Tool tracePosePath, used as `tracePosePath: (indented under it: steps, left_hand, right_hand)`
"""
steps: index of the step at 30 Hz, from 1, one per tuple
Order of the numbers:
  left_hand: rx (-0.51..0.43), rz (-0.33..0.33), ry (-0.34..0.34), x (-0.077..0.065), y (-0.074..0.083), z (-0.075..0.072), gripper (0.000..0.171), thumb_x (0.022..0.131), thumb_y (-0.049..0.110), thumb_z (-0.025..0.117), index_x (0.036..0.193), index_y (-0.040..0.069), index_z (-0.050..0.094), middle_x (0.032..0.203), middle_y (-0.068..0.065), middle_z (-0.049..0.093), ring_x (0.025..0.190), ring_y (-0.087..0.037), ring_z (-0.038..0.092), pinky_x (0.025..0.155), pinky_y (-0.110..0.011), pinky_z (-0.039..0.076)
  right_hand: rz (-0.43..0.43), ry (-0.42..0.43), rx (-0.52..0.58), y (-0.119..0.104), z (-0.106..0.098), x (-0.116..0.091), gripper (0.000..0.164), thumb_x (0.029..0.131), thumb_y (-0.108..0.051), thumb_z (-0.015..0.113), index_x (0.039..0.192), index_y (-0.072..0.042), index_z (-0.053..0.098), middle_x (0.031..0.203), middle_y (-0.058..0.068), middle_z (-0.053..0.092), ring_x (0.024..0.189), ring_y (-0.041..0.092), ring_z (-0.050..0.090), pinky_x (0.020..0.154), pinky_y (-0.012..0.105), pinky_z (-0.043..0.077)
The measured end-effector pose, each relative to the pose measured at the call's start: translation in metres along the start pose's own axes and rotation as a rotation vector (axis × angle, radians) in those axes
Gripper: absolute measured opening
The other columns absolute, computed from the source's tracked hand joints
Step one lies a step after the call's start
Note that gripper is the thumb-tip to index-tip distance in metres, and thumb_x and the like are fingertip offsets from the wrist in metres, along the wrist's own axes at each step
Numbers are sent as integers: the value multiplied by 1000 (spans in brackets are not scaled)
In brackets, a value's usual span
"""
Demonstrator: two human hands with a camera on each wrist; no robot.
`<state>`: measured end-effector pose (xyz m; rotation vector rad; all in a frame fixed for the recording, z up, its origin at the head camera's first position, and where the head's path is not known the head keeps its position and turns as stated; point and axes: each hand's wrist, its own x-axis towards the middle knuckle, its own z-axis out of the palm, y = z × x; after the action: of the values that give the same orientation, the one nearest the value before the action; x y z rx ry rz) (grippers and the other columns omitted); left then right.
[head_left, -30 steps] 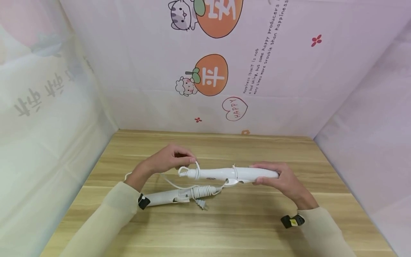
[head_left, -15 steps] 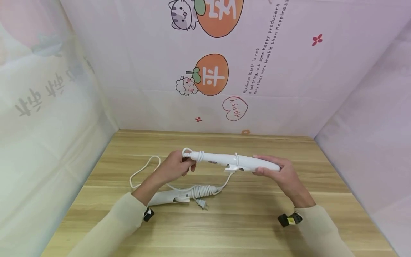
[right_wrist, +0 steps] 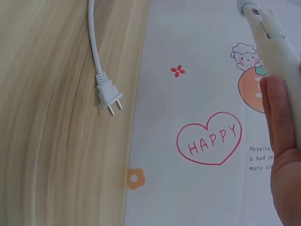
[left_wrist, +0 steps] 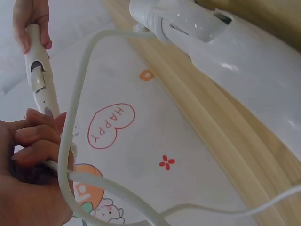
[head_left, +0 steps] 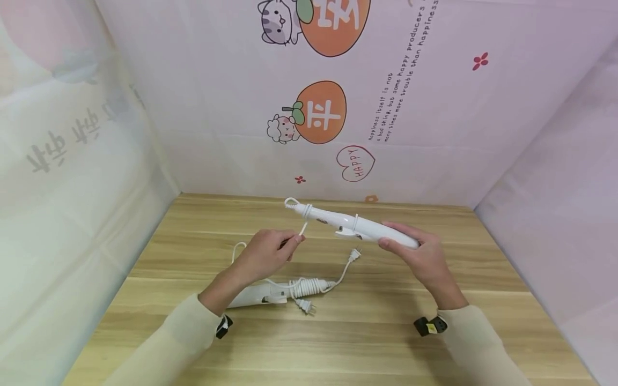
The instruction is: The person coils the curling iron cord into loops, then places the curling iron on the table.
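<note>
My right hand (head_left: 427,262) grips the thick end of a white hair straightener (head_left: 333,219), held above the table with its cord end tilted up to the left. A few turns of white cord wrap that narrow end. Just below it, my left hand (head_left: 270,252) pinches the cord (head_left: 303,229), which runs up taut to the wraps. A second white hair straightener (head_left: 251,296) lies on the table under the left forearm, partly hidden by it. Tight coils of cord (head_left: 306,288) circle its handle. In the left wrist view, a loop of cord (left_wrist: 77,99) crosses before the left fingers.
One two-pin plug (head_left: 305,306) lies in front of the coiled handle. Another plug (right_wrist: 109,92) rests on the wooden table (head_left: 386,343) farther back. Printed cloth walls (head_left: 217,134) stand at the back and both sides. Each wrist wears a black strapped device.
The held straightener has risen, its cord end swinging upward. My left hand moved from behind that end to below it, drawing the cord down. The farther plug has come into sight.
</note>
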<state>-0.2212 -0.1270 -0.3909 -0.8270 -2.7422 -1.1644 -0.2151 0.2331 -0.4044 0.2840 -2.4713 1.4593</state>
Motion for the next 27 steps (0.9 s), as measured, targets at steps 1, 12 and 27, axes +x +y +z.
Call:
tracePosePath:
  steps: [1,12,27]
  left_hand:
    - [31,11,15,-1,1,-1,41,115,25,55,76,16,61,63,8,54,53,-5,38,55,-24,33]
    - [180,174,135,0,0,-21,14,106,21,70,100,13,80,69,10,60,56,-2,38,55,-23,33]
    - [175,382,129,10,-26,-39,9,106,15,72,102,11,80,78,6,67,65,-3,46,62,-25,43]
  right_hand:
    - [-2,5,-24,0,1,1,41,94,-22,89,132,-11,79,132,8,78,97,9,68,75,24,58]
    - [55,-84,-103,11,-3,-2,44,96,-27,87,137,-12,77,139,15,75,97,9,67,76,26,56]
    - [-77,-308,88,10,-8,-14,35,94,-4,84,129,-9,80,129,-11,78,99,12,72,79,28,62]
